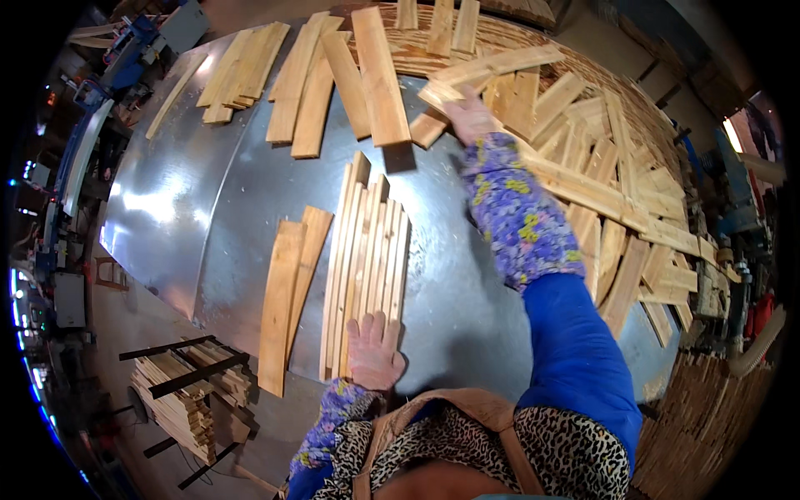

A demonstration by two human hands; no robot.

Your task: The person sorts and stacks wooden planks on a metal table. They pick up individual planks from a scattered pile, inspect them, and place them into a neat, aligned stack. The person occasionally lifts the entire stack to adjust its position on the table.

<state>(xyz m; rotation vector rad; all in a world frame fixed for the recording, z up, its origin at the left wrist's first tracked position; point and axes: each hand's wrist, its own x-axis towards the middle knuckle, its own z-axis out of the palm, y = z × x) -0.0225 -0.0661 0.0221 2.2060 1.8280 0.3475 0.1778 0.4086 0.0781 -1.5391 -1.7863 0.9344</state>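
Note:
My left hand [375, 354] lies flat with its fingers stretched out on the near end of a row of narrow boards [367, 258] standing on edge side by side. Reaching far out, my right hand [472, 121] has its fingers round the end of a wooden board [440, 93] at the edge of a jumbled heap; its fingertips are partly hidden. Two flat boards [285, 292] lie just left of the row. Beyond it, a wide board [380, 79] and several others lie on the metal table [250, 175].
The heap of loose boards [596, 158] covers the table's right side. More boards [242, 71] lie at the far left. A rack of stacked boards [179, 400] stands on the floor at left. Machinery [142, 62] lines the left, and a wood pile [700, 425] lies at lower right.

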